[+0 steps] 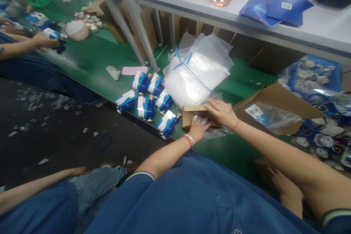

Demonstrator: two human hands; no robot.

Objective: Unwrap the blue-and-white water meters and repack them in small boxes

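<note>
A small open cardboard box (187, 117) stands near the green table's front edge. My left hand (199, 128), with a red and a white band at the wrist, reaches into its opening, fingers spread over a partly hidden item. Across the box's right side lies my right hand (221, 111), fingers extended on the cardboard. Clear bubble wrap (216, 134) shows beside and below the box. Several blue-and-white meter-like parts (168, 122) lie just left of it. Behind the box is a stack of bubble bags (192, 76) tied with blue string.
A larger open carton (276, 98) with bubble wrap sits at right, near piled round parts and a blue crate (333, 76). Metal posts and a white shelf (230, 14) stand behind. Other people's arms show at far left, lower left and lower right.
</note>
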